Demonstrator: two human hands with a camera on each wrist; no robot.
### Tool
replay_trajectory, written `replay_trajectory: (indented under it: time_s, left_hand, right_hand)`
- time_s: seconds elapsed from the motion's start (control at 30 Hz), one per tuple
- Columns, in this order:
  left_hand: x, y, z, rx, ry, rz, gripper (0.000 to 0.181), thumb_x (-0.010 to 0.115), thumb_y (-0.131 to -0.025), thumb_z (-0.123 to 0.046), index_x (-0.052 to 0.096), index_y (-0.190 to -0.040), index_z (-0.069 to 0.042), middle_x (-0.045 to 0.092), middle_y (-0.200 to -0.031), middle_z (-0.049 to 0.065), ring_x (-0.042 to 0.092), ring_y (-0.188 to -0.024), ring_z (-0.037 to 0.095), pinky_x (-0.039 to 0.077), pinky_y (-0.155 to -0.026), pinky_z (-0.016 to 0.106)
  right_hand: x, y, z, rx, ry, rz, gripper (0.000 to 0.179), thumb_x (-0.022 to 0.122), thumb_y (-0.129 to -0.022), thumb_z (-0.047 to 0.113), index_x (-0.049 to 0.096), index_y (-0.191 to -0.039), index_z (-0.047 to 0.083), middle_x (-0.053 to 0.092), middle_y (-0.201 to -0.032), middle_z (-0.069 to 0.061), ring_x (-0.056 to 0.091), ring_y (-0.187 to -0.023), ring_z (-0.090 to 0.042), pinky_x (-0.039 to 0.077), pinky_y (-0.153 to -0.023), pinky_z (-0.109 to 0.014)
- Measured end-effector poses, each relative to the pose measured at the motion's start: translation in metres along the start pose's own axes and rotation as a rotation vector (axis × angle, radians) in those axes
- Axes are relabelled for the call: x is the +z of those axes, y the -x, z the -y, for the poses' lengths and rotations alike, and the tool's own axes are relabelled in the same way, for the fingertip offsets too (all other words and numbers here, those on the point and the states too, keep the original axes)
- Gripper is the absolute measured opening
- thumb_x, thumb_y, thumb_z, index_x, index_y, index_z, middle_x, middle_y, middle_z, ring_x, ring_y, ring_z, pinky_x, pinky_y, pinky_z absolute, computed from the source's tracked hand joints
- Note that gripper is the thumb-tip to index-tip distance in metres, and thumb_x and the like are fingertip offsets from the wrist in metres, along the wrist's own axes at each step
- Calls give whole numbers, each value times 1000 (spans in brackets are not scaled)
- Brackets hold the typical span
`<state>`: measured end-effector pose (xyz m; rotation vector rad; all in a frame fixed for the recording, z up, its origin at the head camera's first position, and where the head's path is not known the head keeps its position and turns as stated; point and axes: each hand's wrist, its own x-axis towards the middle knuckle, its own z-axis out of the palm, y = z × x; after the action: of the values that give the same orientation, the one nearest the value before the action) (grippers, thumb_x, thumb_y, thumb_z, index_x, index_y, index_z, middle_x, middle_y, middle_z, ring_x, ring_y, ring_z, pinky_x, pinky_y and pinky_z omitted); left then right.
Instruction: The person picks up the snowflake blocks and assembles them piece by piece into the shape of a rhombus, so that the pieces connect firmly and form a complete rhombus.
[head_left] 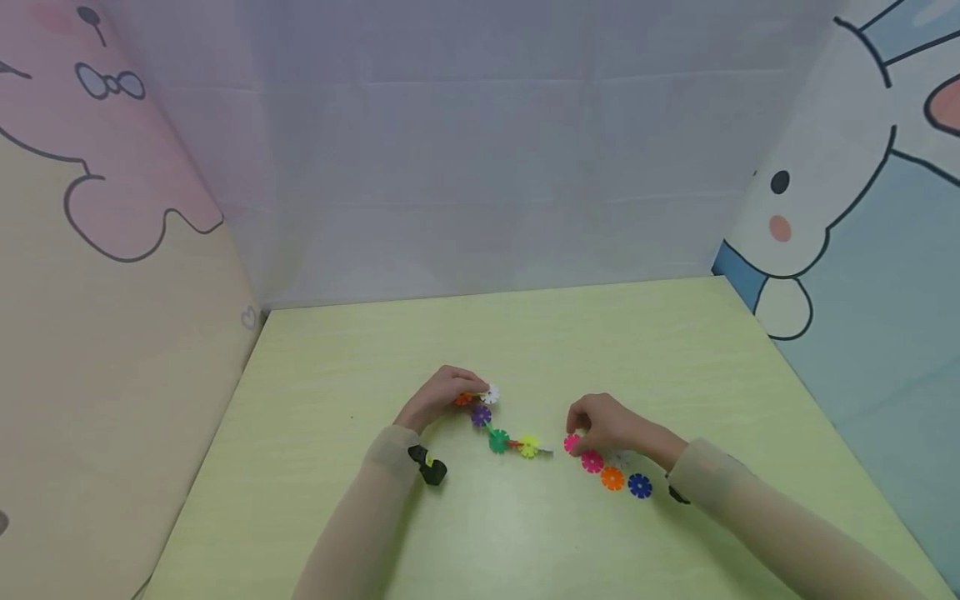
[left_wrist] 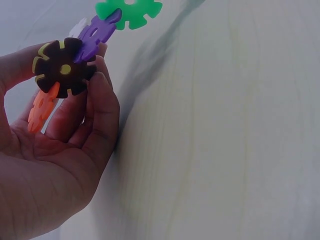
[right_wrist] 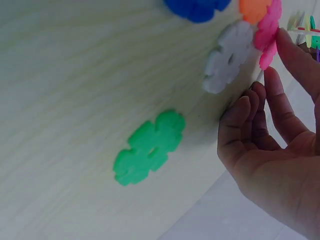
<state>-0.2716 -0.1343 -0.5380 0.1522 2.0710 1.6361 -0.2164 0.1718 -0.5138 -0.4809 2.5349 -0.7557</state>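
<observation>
Chain of linked flower discs (head_left: pixel 498 442) between hands, over table (head_left: pixel 375 342), free end pointing toward right hand; left hand (head_left: pixel 442 397) curled round other end, thumb and fingers gripping, likely steadying chain; right hand (head_left: pixel 609 422) pinches pink disc (head_left: pixel 571 442) by edge, presumably leaving slots exposed; loose orange disc (head_left: pixel 612 478), blue disc (head_left: pixel 640 486), white disc (right_wrist: pixel 230 59), green disc (right_wrist: pixel 150 149) lie near right wrist, probably for easy reach.
</observation>
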Motion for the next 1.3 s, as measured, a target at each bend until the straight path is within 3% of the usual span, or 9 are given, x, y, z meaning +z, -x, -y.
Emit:
replay_trajectory:
  time_s: [0.5,0.7,0.8,1.0,1.3]
  left_hand:
    - [2,-2,2,13,-13,8,18,73,-83,-25,75,-87,-7,66,-86,6,56,-71,15,45,-68,30]
    - [5,-3,2,9,-27,14,21,72,-84,-25,75,-91,-6,67,-87,5,56,-75,16,44,-70,31]
    - [6,-4,2,11,-37,18,22,72,-85,-26,75,-92,-6,67,-88,5,55,-76,16,44,-70,32]
    - [7,-4,0,0,-46,19,22,71,-86,-27,75,-93,-6,67,-89,5,56,-76,17,44,-70,32]
    - [9,-6,2,-13,-74,9,23,71,-85,-28,76,-92,-7,67,-88,5,56,-76,17,44,-70,32]
  right_hand:
    - [-4,-4,-4,4,-51,-83,15,76,-82,9,62,-85,14,57,-78,3,53,-74,-17,47,-69,-31]
    - [-11,-13,-10,9,-151,-121,7,70,-86,6,67,-92,9,62,-81,2,57,-77,-17,50,-73,-34]
    - [-14,-18,-11,-2,-222,-145,14,72,-86,11,69,-98,5,64,-83,0,58,-77,-18,50,-71,-32]
    - [-15,-29,-4,-16,-324,-171,17,74,-86,19,71,-98,8,66,-84,0,59,-74,-19,50,-66,-31]
    - [-8,-42,17,-97,-380,-167,10,73,-86,16,70,-92,8,67,-82,0,62,-74,-24,51,-62,-32]
